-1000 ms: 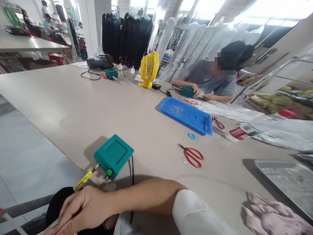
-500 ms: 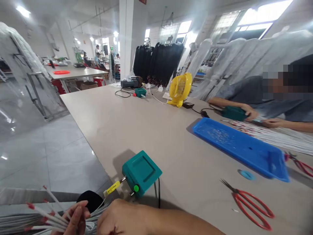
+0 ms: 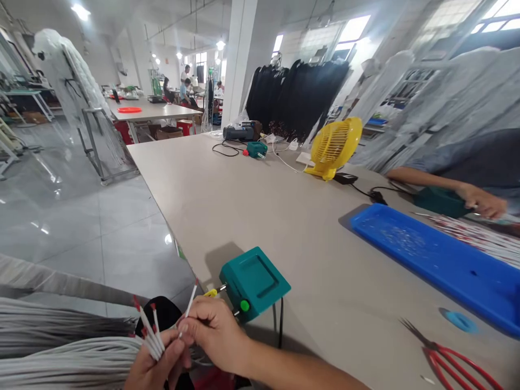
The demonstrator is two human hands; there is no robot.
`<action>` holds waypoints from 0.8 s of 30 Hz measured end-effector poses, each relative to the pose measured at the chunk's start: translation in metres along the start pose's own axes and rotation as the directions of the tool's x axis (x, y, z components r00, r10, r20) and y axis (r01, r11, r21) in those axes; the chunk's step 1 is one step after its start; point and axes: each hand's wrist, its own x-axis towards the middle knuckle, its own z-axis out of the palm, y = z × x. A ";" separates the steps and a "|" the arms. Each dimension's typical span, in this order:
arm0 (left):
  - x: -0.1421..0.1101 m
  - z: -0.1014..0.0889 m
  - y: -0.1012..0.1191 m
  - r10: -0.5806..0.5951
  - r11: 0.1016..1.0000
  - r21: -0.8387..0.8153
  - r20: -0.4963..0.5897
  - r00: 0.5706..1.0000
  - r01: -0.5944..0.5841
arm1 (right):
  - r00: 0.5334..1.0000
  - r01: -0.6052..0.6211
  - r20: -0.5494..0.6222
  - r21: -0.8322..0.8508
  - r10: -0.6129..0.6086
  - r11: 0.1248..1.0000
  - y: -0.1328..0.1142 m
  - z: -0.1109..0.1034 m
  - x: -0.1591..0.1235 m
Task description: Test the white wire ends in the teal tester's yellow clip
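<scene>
By the table (image 3: pixel 252 211), nr the green box (image 3: pixel 255 279), L hand (image 3: pixel 156 366) is curled round a bunch of white cords (image 3: pixel 152 337) w/ red tips, & R hand (image 3: pixel 217 331) has thumb & finger pinched on one white cord (image 3: pixel 191 298). Step now is prob. getting that one apart; next move calls for a snug pinch, w/ no tugging on the others.

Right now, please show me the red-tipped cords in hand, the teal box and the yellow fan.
Red-tipped cords (image 3: pixel 153 342), head view: white stems.
Teal box (image 3: pixel 257 279), head view: top face.
Yellow fan (image 3: pixel 333 144), head view: grille.
</scene>
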 end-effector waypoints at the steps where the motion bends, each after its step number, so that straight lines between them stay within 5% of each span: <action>1: 0.000 -0.001 0.002 0.012 1.000 -0.019 -0.050 0.999 -0.013 | 1.000 -0.013 0.002 0.015 0.013 1.000 0.001 0.000 0.000; 5: 0.004 -0.001 0.002 -0.018 0.980 -0.193 -0.266 0.964 -0.035 | 0.998 -0.060 -0.025 -0.039 0.059 0.997 0.003 -0.001 -0.001; 9: 0.007 -0.001 -0.004 -0.014 0.941 -0.293 -0.539 0.842 -0.172 | 0.986 -0.122 0.089 -0.188 0.140 0.975 0.000 -0.001 -0.004; 13: 0.001 0.006 0.005 -0.056 0.948 -0.309 -0.394 0.918 -0.075 | 0.965 -0.096 0.200 -0.325 0.168 0.941 -0.001 0.001 -0.007; 19: -0.003 0.018 0.019 -0.074 0.949 -0.307 -0.416 0.906 -0.064 | 0.936 0.026 0.341 -0.306 0.084 0.952 0.005 0.004 -0.010; 24: -0.005 0.015 0.010 -0.103 0.925 -0.367 -0.485 0.868 -0.095 | 0.990 0.093 0.134 -0.375 -0.045 0.922 0.000 0.000 -0.010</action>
